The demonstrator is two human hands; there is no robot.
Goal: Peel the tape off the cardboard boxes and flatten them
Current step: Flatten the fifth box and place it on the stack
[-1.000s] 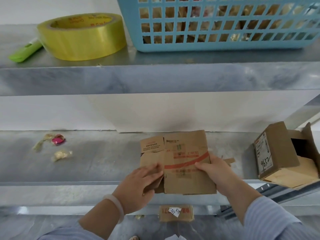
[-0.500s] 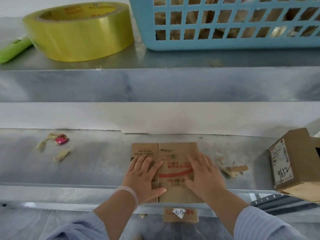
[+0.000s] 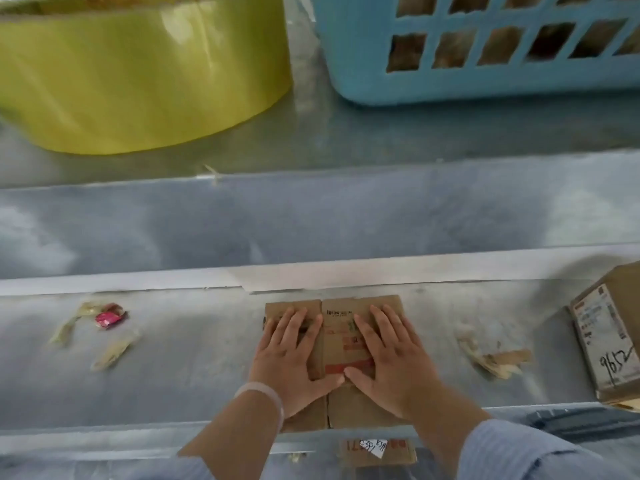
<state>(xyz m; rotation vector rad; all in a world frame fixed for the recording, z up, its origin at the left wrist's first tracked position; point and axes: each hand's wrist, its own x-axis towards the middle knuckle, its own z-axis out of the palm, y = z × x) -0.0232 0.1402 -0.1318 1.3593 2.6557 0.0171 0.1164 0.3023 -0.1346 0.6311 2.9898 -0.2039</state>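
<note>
1. A big yellow tape roll (image 3: 138, 74) stands on the upper shelf (image 3: 311, 140), up and far left of the flattened cardboard box (image 3: 337, 341).
2. Peeled tape scraps (image 3: 114, 351) and a pink wrapper (image 3: 109, 315) lie on the worktop (image 3: 194, 375), well left of the flattened cardboard box.
3. The left hand (image 3: 291, 355), with a pale bracelet (image 3: 263, 393) on its wrist, presses flat on the left half of the flattened cardboard box, fingers straight and spread, grasping nothing.
4. The flattened cardboard box lies on the worktop at its near edge, printed side up.
5. The right hand (image 3: 391, 358) presses flat on its right half, fingers straight, grasping nothing; the two thumbs nearly meet over the middle crease.
6. A blue basket (image 3: 363, 64) sits on the upper shelf, up and right of the flattened cardboard box.
7. More torn tape and card bits (image 3: 491, 358) lie just right of it.
8. A second box (image 3: 602, 341), not flattened and bearing a label with handwriting, stands far right of it.
</note>
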